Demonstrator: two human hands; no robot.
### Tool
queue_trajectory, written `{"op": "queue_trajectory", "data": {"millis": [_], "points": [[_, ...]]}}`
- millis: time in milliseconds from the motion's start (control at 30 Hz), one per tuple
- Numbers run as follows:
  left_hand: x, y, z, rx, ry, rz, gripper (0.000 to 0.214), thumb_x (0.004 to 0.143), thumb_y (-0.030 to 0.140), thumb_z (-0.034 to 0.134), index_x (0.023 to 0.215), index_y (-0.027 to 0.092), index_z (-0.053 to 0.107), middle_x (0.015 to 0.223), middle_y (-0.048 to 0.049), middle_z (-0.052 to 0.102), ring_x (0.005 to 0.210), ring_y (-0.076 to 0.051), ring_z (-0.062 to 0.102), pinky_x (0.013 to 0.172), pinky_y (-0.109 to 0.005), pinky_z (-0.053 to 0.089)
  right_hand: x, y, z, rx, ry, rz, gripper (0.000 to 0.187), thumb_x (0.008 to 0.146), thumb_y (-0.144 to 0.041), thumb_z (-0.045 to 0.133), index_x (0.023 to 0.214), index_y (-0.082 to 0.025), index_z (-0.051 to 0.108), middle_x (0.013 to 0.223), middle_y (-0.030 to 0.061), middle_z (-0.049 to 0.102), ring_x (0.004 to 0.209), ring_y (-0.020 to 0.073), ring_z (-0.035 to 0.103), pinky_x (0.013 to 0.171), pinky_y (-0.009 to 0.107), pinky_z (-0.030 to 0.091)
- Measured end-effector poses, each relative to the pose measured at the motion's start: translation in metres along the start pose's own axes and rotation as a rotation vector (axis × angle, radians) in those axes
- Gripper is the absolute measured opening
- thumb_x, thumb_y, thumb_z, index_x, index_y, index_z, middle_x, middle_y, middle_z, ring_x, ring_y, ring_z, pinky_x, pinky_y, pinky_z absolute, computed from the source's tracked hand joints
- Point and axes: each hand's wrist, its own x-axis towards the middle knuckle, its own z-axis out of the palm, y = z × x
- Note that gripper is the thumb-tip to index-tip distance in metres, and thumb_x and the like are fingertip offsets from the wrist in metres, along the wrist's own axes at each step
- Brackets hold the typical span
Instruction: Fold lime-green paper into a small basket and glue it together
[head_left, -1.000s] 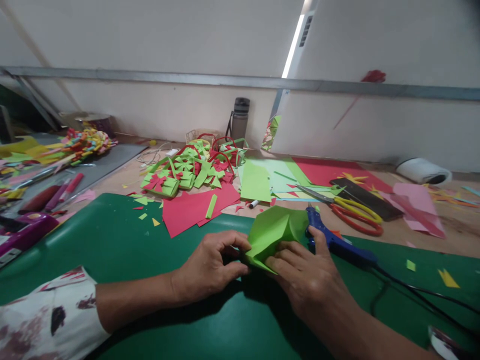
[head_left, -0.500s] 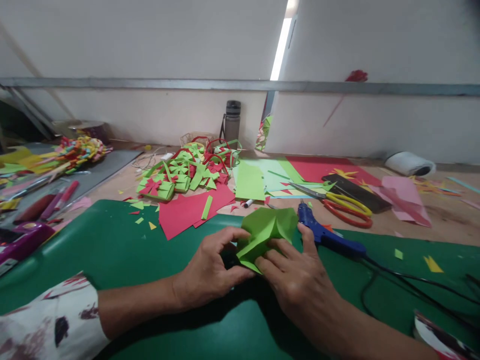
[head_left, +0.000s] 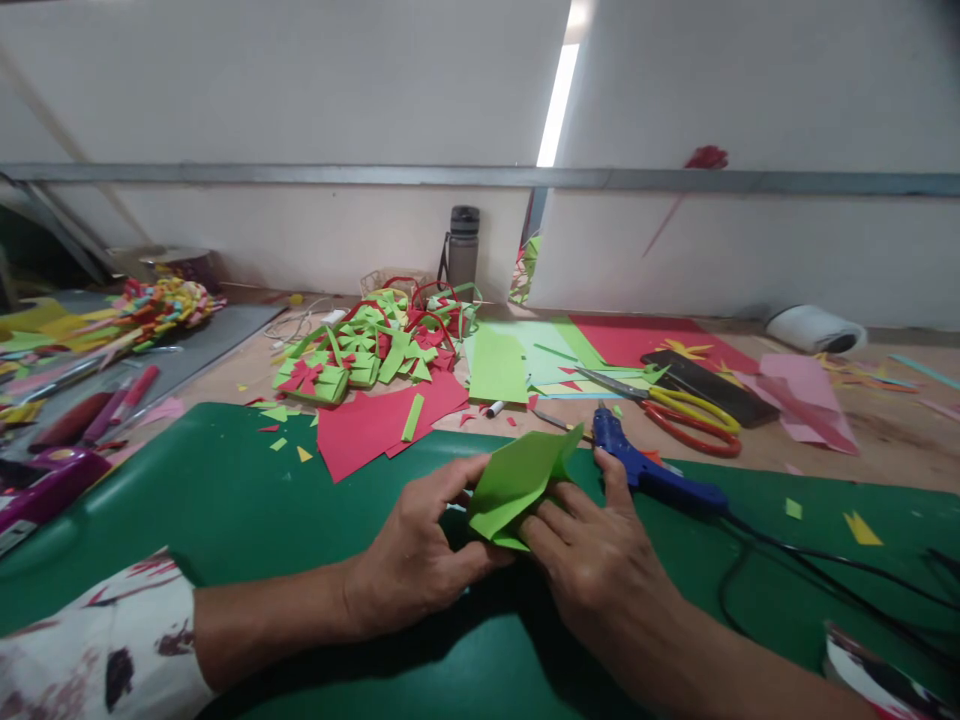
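A folded piece of green paper (head_left: 517, 482) is held between both hands over the green mat (head_left: 285, 530). My left hand (head_left: 424, 550) grips its left side, with the thumb low and the index finger behind the edge. From the right, my right hand (head_left: 592, 560) has its fingers curled against the paper's inner fold; those fingertips are partly hidden by it. The right thumb points up close to the blue glue gun (head_left: 652, 475), which lies on the mat just past that hand.
Red-handled and yellow-handled scissors (head_left: 686, 415) lie behind the glue gun. Green and red folded paper pieces (head_left: 367, 350) are heaped at the back, before a dark bottle (head_left: 463, 250). Red paper sheets (head_left: 375, 430) and scraps lie around. A black cord (head_left: 832, 560) runs right.
The green paper's spread top has folded inward, so it looks narrower and its left panel now faces up. Both hands stay in nearly the same place.
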Motion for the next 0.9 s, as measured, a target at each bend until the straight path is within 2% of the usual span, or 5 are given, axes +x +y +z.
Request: {"op": "queue_trajectory", "data": {"millis": [133, 367, 633, 800, 900], "points": [[0.001, 0.003, -0.002, 0.03, -0.021, -0.01, 0.028, 0.072, 0.016, 0.068, 0.099, 0.013, 0.059, 0.094, -0.004, 0.062, 0.084, -0.016, 0.057, 0.077, -0.027, 0.046, 0.0, 0.0, 0.0, -0.02, 0.03, -0.023, 0.026, 0.086, -0.006, 0.036, 0.077, -0.019, 0.057, 0.067, 0.0015, 0.06, 0.072, 0.0181, 0.049, 0.097, 0.053, 0.019], [0.001, 0.0, 0.0, -0.012, 0.0, -0.107, 0.029, 0.074, 0.021, 0.067, 0.102, 0.016, 0.06, 0.088, -0.0006, 0.067, 0.077, -0.014, 0.059, 0.073, -0.024, 0.047, -0.001, -0.002, 0.001, -0.014, -0.007, 0.023, 0.026, 0.087, -0.01, 0.037, 0.069, -0.018, 0.054, 0.059, 0.0007, 0.055, 0.064, 0.0174, 0.048, 0.097, 0.054, 0.022], [0.001, 0.0, 0.0, 0.023, 0.033, -0.077, 0.022, 0.076, 0.02, 0.066, 0.097, 0.016, 0.063, 0.084, 0.0001, 0.068, 0.073, -0.012, 0.06, 0.07, -0.021, 0.046, -0.002, -0.006, -0.006, -0.004, -0.003, -0.019, 0.022, 0.092, -0.022, 0.039, 0.083, -0.017, 0.058, 0.063, 0.001, 0.059, 0.066, 0.0185, 0.052, 0.097, 0.058, 0.021], [0.001, -0.004, -0.001, 0.06, 0.033, -0.046, 0.021, 0.079, 0.021, 0.063, 0.099, 0.016, 0.062, 0.086, -0.0013, 0.069, 0.075, -0.013, 0.062, 0.071, -0.022, 0.047, -0.002, -0.002, -0.01, 0.023, 0.022, -0.03, 0.023, 0.092, -0.027, 0.041, 0.098, -0.012, 0.057, 0.072, 0.004, 0.064, 0.072, 0.0193, 0.057, 0.098, 0.056, 0.021], [0.0, -0.005, -0.001, 0.081, 0.021, -0.016, 0.021, 0.079, 0.019, 0.061, 0.1, 0.016, 0.062, 0.089, -0.0026, 0.069, 0.078, -0.014, 0.063, 0.073, -0.024, 0.048, 0.0, -0.002, -0.011, 0.019, 0.03, -0.013, 0.022, 0.09, -0.029, 0.045, 0.1, -0.013, 0.057, 0.075, 0.004, 0.065, 0.073, 0.0198, 0.057, 0.097, 0.055, 0.021]]}}
